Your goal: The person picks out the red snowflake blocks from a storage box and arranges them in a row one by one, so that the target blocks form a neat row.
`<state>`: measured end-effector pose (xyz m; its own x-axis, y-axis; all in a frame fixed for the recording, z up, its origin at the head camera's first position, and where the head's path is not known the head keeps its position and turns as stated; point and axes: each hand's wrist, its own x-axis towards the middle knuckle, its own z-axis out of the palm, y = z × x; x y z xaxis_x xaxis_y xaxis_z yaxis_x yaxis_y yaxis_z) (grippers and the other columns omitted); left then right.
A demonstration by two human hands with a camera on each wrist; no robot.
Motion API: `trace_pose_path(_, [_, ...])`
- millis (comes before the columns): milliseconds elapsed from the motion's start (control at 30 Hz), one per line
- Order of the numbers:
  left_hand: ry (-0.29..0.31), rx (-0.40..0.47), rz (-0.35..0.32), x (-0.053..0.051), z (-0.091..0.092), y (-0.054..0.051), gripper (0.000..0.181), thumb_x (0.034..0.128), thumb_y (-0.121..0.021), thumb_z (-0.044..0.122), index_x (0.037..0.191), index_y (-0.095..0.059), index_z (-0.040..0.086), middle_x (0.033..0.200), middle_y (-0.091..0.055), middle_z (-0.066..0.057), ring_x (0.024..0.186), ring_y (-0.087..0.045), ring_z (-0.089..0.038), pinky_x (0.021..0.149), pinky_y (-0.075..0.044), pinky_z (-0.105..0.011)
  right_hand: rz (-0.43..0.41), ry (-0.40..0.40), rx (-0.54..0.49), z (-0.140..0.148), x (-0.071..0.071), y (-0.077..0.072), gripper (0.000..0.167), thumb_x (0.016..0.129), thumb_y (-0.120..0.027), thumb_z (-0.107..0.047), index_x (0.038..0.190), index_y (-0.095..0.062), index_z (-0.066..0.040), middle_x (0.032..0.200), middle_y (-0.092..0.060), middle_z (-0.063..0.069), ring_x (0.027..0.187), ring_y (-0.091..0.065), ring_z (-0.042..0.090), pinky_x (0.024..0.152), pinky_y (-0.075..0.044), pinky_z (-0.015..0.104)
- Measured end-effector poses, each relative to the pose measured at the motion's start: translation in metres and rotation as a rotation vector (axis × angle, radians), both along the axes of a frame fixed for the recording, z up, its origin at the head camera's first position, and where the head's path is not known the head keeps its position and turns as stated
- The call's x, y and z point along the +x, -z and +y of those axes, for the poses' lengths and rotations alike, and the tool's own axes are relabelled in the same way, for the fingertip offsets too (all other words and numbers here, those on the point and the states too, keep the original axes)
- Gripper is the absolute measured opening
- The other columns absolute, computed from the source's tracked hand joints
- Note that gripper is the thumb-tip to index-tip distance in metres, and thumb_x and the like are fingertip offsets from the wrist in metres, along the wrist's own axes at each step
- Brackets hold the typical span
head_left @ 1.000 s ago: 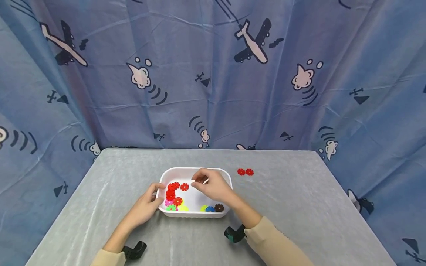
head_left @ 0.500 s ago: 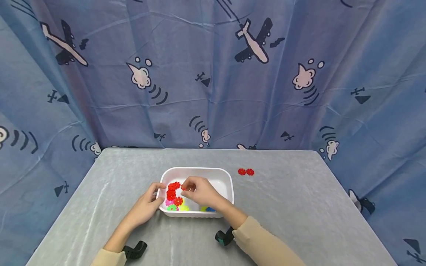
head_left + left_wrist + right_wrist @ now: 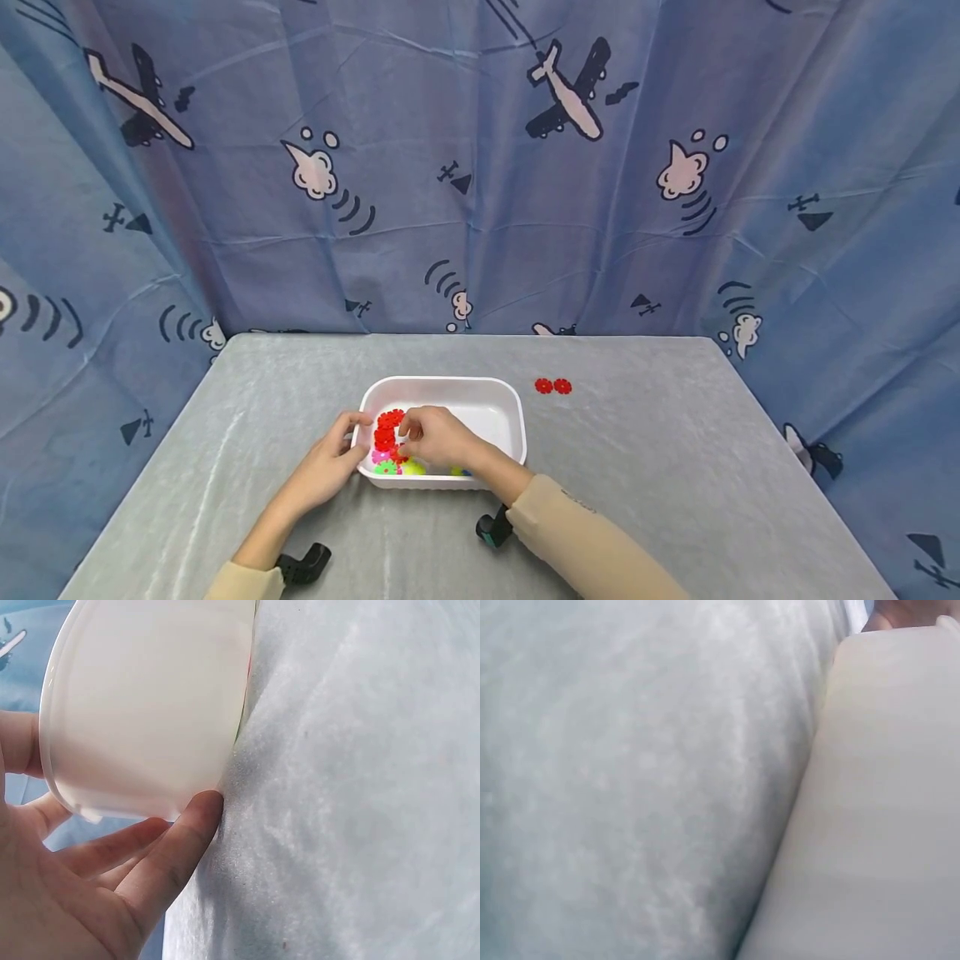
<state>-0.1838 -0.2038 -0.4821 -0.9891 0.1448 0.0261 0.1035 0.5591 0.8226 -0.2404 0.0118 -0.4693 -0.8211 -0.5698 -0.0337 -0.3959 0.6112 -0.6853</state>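
Tray of white plastic (image 3: 487, 417), rounded at the corners, flat on the grey cloth-covered table (image 3: 675, 467). At the tray's left end, left hand (image 3: 332, 460), gripping the wall with a finger hooked over the rim and others pressed to the outside. Over the tray's left half, right hand (image 3: 438, 437), with fingers bent down and fingertips just above or against the discs; cannot tell whether anything is pinched there. Inside the tray, against the left end, cluster of red notched discs (image 3: 384, 439), overlapping, with one more red disc partly hidden at the right fingertips. In the tray's near left corner, pink notched disc (image 3: 379, 457) and green notched disc (image 3: 386, 468), with yellow notched disc (image 3: 413, 468) just to the right. Along the tray's near wall, right of the middle, bits of yellow and blue, mostly hidden by the right forearm. Outside the tray, beyond the far right corner, pair of red notched discs (image 3: 552, 386), side by side on the cloth. On the near side of the tray, beige sleeves (image 3: 592, 533) and black wrist devices (image 3: 303, 565). Behind the tray and table, blue curtain (image 3: 405, 208) printed with airplanes.
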Motion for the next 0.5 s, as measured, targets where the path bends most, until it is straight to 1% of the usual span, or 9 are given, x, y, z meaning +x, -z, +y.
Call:
trace_pose_path(133, [0.004,0.004,0.004,-0.0002,0.0001,-0.0002,0.032,0.0978,-0.058,0.009,0.129,-0.053,0.014,0.139,-0.056,-0.022,0.122,-0.06,-0.042,0.102,-0.043,-0.056,0.006,-0.014,0.029,-0.0005,-0.0019,0.0035,0.016,0.086,-0.08,-0.015,0.097,-0.069,-0.01,0.08,-0.057,-0.007,0.075,-0.052,0.008,0.071,-0.044,0.023])
trace_pose_path(300, [0.004,0.0,0.007,-0.0004,0.0001,-0.0005,0.032,0.098,-0.058,0.009,0.13,-0.052,0.014,0.139,-0.056,-0.024,0.124,-0.058,-0.044,0.104,-0.042,-0.058,-0.009,-0.016,0.039,-0.0009,-0.004,0.0067,0.018,0.084,-0.083,-0.015,0.097,-0.07,-0.011,0.084,-0.059,-0.004,0.078,-0.052,0.01,0.074,-0.044,0.024])
trace_pose_path(500, [0.0,-0.013,0.005,-0.0007,0.0003,-0.001,0.033,0.098,-0.058,0.009,0.13,-0.052,0.013,0.139,-0.055,-0.024,0.123,-0.058,-0.043,0.102,-0.043,-0.057,0.008,-0.046,0.084,-0.0018,-0.0054,0.0094,0.018,0.084,-0.083,-0.014,0.096,-0.071,-0.013,0.083,-0.057,-0.002,0.076,-0.05,0.01,0.071,-0.042,0.023])
